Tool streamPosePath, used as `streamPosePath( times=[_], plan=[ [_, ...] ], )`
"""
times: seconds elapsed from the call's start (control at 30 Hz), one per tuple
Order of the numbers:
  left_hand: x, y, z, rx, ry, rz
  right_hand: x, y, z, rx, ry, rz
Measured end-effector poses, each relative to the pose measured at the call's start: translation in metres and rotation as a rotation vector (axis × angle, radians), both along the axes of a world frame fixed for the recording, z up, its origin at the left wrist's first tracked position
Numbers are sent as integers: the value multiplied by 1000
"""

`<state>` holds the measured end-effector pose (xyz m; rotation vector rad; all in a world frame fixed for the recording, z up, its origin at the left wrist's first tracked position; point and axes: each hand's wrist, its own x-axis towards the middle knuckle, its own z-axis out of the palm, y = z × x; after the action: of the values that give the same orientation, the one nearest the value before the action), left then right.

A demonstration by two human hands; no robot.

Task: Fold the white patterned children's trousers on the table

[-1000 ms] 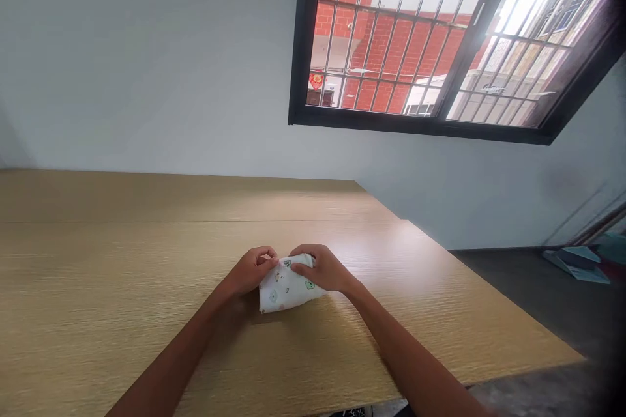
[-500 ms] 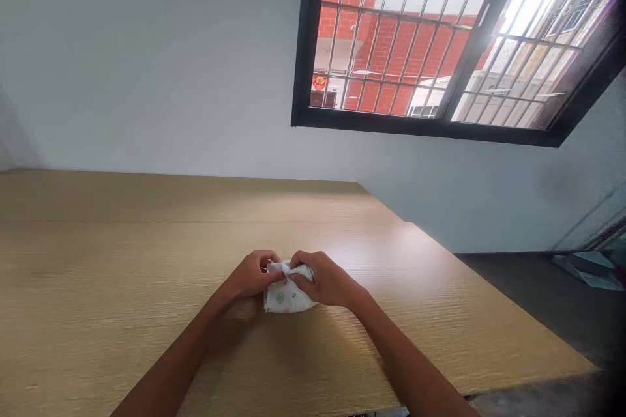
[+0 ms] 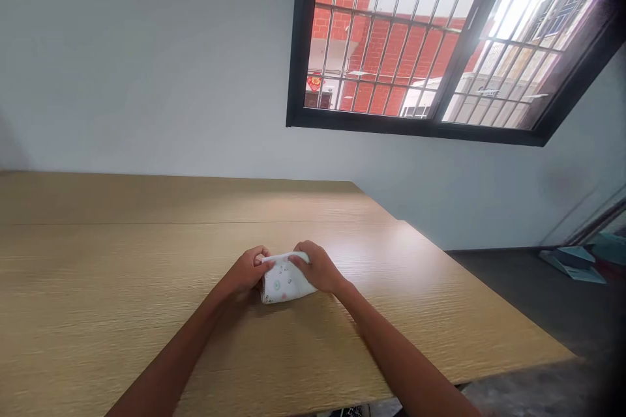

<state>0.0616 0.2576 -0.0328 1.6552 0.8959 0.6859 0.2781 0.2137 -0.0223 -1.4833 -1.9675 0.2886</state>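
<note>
From the person's head, the sole view looks forward and down over the near counter (image 3: pixel 132 273), the left hand (image 3: pixel 246 271) towards seven o'clock, the right hand (image 3: pixel 320 269) at six. The window (image 3: pixel 420 45) is farther, towards one.

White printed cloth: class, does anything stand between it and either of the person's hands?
Nothing visible does: the left hand holds the white printed cloth near its upper left corner, and the right hand grips its right side.

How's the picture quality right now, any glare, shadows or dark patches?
Head view: the window has white glare in its right pane; head view: the table shows a pale sheen, with soft shadows below the hands and cloth; head view: the picture's right edge is dark.
</note>
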Motion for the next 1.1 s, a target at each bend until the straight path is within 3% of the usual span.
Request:
streamPosePath(
  times=[0.1,0.3,0.53,0.77,0.9,0.97,1.1],
  plan=[
    [2,-4,2,-8,135,13,0,0,-1,-21,24,-7],
    [-2,-2,2,450,383,98,-3,-2,-1,-2,-42,17],
    [11,-16,3,746,258,144,-7,1,-7,-101,37,20],
    [34,-36,-22,903,554,42,-15,0,-6,-90,54,-11],
    [37,-39,-26,930,691,47,-24,-15,8,119,-35,-96],
    [38,-39,-26,950,729,14,-33,-25,12,179,-122,-6],
    [38,-38,-22,949,721,-65,-46,-33,8,49,-281,165]
  ],
)
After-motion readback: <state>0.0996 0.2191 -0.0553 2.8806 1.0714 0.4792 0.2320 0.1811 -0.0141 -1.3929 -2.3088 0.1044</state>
